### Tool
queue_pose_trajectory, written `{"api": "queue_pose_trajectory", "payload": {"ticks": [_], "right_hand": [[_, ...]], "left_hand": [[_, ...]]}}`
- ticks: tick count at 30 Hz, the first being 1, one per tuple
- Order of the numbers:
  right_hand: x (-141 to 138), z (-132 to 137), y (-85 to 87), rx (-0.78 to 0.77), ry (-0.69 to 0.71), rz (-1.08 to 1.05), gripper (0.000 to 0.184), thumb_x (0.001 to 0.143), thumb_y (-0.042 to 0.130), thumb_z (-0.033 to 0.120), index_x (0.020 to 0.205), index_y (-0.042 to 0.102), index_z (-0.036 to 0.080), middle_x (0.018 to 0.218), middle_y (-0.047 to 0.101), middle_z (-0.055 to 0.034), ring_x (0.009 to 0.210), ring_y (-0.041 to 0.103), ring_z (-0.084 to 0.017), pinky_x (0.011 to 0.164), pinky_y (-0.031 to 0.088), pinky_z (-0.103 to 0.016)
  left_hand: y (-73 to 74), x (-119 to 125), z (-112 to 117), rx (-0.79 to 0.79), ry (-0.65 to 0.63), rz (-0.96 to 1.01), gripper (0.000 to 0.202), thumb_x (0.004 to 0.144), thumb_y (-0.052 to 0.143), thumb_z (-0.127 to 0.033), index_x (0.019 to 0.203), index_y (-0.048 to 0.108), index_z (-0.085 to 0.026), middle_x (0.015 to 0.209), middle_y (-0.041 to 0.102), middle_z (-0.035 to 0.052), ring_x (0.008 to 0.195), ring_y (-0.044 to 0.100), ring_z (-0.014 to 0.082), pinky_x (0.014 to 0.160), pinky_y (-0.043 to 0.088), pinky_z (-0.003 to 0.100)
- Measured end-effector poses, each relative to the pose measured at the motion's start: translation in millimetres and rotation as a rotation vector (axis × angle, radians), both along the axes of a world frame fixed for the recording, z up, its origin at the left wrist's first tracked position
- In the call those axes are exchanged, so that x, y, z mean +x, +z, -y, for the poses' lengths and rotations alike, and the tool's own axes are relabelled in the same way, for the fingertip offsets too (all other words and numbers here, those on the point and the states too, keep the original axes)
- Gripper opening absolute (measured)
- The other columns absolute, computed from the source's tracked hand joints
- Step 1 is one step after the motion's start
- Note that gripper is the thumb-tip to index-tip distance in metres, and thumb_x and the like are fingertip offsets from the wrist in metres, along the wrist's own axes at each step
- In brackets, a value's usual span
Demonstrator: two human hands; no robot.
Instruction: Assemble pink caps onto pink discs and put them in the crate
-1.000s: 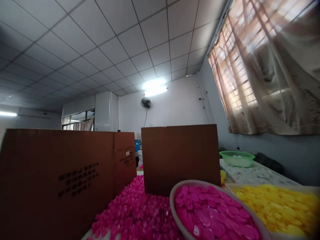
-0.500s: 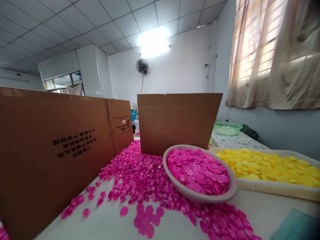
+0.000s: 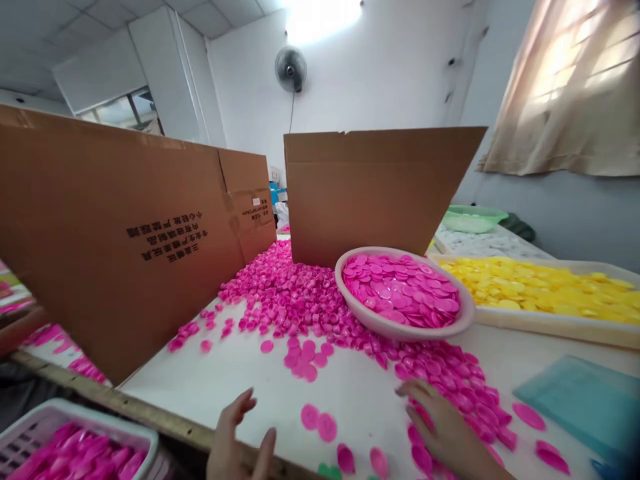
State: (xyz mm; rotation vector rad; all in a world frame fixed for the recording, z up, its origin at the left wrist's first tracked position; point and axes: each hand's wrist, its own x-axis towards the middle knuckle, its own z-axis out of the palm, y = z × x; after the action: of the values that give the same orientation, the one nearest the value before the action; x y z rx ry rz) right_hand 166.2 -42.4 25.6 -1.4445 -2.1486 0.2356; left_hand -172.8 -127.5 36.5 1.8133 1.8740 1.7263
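My left hand (image 3: 239, 443) is over the table's front edge with thumb and fingers apart, holding nothing. Near it lie two flat pink discs (image 3: 319, 423). My right hand (image 3: 443, 427) reaches over a trail of small pink plastic cups (image 3: 455, 373), fingers parted and bent down; it appears to touch some of them, but I see none gripped. Farther in, a small cluster of pink discs (image 3: 303, 360) lies on the white table (image 3: 200, 387). A round, pale bowl (image 3: 400, 333) heaped with pink discs stands among the spread cups (image 3: 295, 293).
A large cardboard box (image 3: 125, 233) stands along the left, and a cardboard panel (image 3: 375, 193) rises at the back. At right are a tray of yellow pieces (image 3: 550, 290) and a teal sheet (image 3: 585, 400). A white basket (image 3: 145, 440) of pink pieces sits lower left. A forearm (image 3: 20, 330) shows at far left.
The view has tilted down, so things sit higher in the picture. Both my hands have come into view, and the basket and the table's front edge now show.
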Motion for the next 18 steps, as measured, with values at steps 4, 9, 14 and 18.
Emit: {"api": "queue_pose_trajectory", "payload": {"ticks": [4, 9, 14, 18], "right_hand": [[-27.4, -61.9, -11.4, 0.136, -0.057, 0.113, 0.039, 0.083, 0.029, 0.024, 0.115, 0.049, 0.015, 0.116, 0.047, -0.0122, 0.107, 0.043, -0.023, 0.09, 0.037, -0.038], [-30.6, -100.5, -28.8, 0.225, -0.112, 0.261, 0.04, 0.083, 0.03, 0.022, 0.119, 0.046, 0.015, 0.11, 0.052, -0.0133, 0.101, 0.046, -0.025, 0.086, 0.035, -0.039], [-27.3, -98.3, -33.7, 0.222, -0.097, 0.241, 0.03, 0.081, 0.036, 0.022, 0.101, 0.058, 0.015, 0.097, 0.058, -0.0114, 0.092, 0.049, -0.023, 0.084, 0.034, -0.035], [-26.0, -94.2, -32.8, 0.165, -0.093, 0.112, 0.029, 0.08, 0.036, 0.019, 0.096, 0.059, 0.015, 0.092, 0.059, -0.0099, 0.09, 0.051, -0.021, 0.083, 0.035, -0.033]], "left_hand": [[-10.0, 13.6, -19.0, -0.131, -0.204, -0.08, 0.038, 0.075, 0.049, -0.03, 0.111, 0.042, -0.019, 0.102, 0.051, 0.0091, 0.095, 0.05, 0.0207, 0.08, 0.044, 0.036], [-25.3, -1.5, -66.2, -0.188, -0.253, -0.131, 0.027, 0.075, 0.045, -0.025, 0.102, 0.048, -0.019, 0.096, 0.052, 0.0074, 0.093, 0.05, 0.0185, 0.081, 0.042, 0.035], [-38.0, -24.7, -118.0, -0.273, -0.207, -0.261, 0.025, 0.073, 0.045, -0.021, 0.097, 0.052, -0.018, 0.095, 0.053, 0.0069, 0.09, 0.05, 0.0183, 0.081, 0.041, 0.035], [-36.8, -13.1, -149.0, -0.397, -0.174, -0.36, 0.028, 0.078, 0.04, -0.024, 0.102, 0.052, -0.017, 0.101, 0.054, 0.0076, 0.094, 0.049, 0.018, 0.082, 0.038, 0.031]]}}
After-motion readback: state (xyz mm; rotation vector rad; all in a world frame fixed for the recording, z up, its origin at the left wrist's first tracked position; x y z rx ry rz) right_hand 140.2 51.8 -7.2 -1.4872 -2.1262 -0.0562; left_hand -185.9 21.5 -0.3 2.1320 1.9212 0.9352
